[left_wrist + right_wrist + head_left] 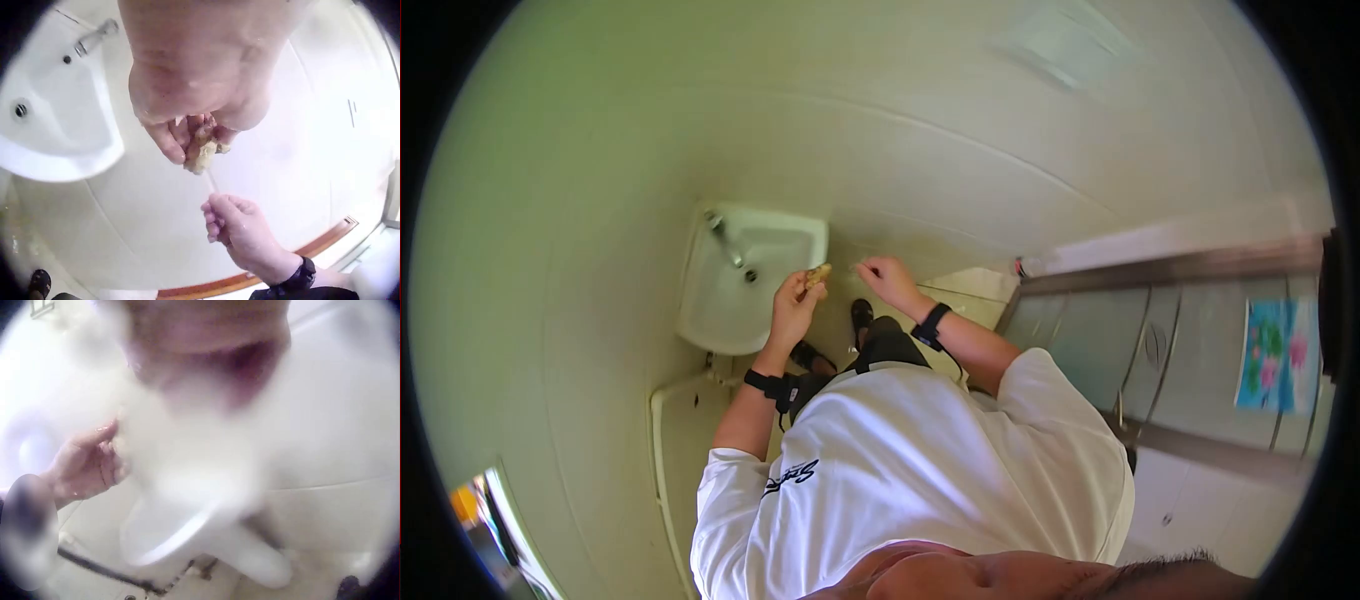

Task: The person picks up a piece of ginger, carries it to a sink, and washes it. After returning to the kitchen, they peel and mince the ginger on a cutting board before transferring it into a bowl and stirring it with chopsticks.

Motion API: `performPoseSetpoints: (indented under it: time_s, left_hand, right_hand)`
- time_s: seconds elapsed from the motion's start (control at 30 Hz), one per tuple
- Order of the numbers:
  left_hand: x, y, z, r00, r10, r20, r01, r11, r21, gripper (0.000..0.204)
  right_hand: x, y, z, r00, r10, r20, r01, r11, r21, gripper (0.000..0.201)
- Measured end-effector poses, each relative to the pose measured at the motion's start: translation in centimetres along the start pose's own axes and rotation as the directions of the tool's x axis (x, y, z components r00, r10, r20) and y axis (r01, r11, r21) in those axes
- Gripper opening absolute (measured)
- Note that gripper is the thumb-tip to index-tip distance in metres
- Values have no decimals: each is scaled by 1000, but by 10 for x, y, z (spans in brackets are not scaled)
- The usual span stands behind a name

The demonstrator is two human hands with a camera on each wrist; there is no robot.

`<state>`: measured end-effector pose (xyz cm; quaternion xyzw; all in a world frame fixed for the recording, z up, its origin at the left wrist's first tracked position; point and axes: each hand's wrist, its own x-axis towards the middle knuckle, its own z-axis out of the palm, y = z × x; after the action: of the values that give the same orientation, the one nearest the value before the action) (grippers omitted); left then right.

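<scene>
A small knobbly, yellow-brown piece [818, 276] is pinched by the left hand [794, 306] near the sink's right rim. In the left wrist view the piece [205, 156] looks wet and pale yellow, with the left fingers curled round it. The right hand [888, 280] is a short way to the right, apart from the piece. Its thumb and fingers [219, 206] pinch a thin, pale, stick-like thing [212, 182] that points at the piece; what it is I cannot tell. The right wrist view is blurred, with the left hand [87, 464] at its left.
A white sink [725, 325] with a metal faucet [722, 238] is on the left by the wall. Below it stands a white tank-like fixture [662, 450]. On the right is a glass-panelled door [1170, 345] with a colourful picture [1276, 355]. The person's shoes are on the floor.
</scene>
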<state>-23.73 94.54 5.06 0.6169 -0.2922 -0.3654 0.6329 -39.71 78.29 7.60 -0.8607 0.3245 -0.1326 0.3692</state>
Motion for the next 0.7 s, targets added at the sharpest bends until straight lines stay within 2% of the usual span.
performPoseSetpoints:
  time_s: [0.03,0.07,0.1,0.13,0.17,0.23,0.27,0.3,0.37,0.4,0.47,0.5,0.57,0.6,0.67,0.7]
  left_hand:
    - [6,12,20,969,-121,214,153,978,-143,23]
    - [11,24,44,937,-192,292,235,965,-120,20]
    - [16,29,68,919,-183,349,230,968,-96,20]
    - [19,33,93,875,-239,420,323,936,-141,20]
    - [22,36,118,823,-293,487,419,892,-171,20]
    - [27,50,172,754,-331,568,469,876,-113,20]
    - [28,53,203,711,-371,598,516,852,-85,20]
    - [27,48,232,680,-379,627,519,854,-47,20]
    - [28,33,297,630,-379,678,464,884,62,22]
    - [23,24,328,601,-386,700,458,884,94,22]
    - [18,13,395,529,-408,744,445,880,166,23]
    - [12,14,426,506,-415,756,436,880,192,23]
    - [3,18,486,465,-395,793,398,893,211,27]
    - [3,15,512,444,-404,800,391,891,233,27]
    - [3,8,564,416,-371,830,343,909,235,33]
    - [2,7,585,407,-381,831,351,904,243,33]
  right_hand:
    - [-24,18,-19,994,44,-96,-37,997,72,21]
    - [-45,32,-36,985,74,-155,-63,995,75,21]
    - [-67,45,-52,962,142,-234,-100,978,183,20]
    - [-88,57,-67,929,213,-303,-121,948,294,18]
    - [-108,69,-84,904,244,-350,-136,943,304,18]
    - [-144,86,-114,860,453,-235,-333,847,414,17]
    - [-159,101,-120,855,419,-307,-227,833,505,15]
    - [-173,103,-130,828,448,-338,-231,821,522,15]
    - [-195,105,-162,795,528,-298,-56,554,831,17]
    - [-210,120,-171,771,549,-323,-38,545,837,17]
    - [-232,157,-198,730,488,-478,-128,785,606,26]
    - [-244,177,-212,707,504,-495,-123,778,617,26]
    - [-265,216,-241,595,483,-643,-32,813,581,29]
    - [-271,232,-254,572,497,-652,-30,807,589,29]
    - [-283,261,-282,478,553,-682,-32,787,616,30]
    - [-288,273,-295,472,564,-678,-41,782,622,30]
